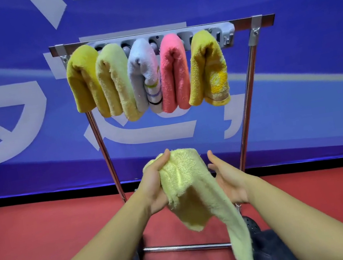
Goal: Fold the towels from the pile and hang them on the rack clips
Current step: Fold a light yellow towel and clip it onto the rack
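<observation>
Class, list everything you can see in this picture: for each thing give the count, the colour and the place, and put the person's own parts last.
Hanging towels: five; mustard, pale green, pale lilac, pink, mustard with a yellow patch; side by side on the clip strip.
Clip strip: one, grey, on the rack's top bar.
Rack: one, chrome, on the floor before the banner.
Held towel: one, pale yellow, between the hands, one end hanging down.
Banner: one, blue with white characters, behind the rack.
Floor: red.
Left hand: grips the held towel.
Right hand: fingers straight, beside the towel.
</observation>
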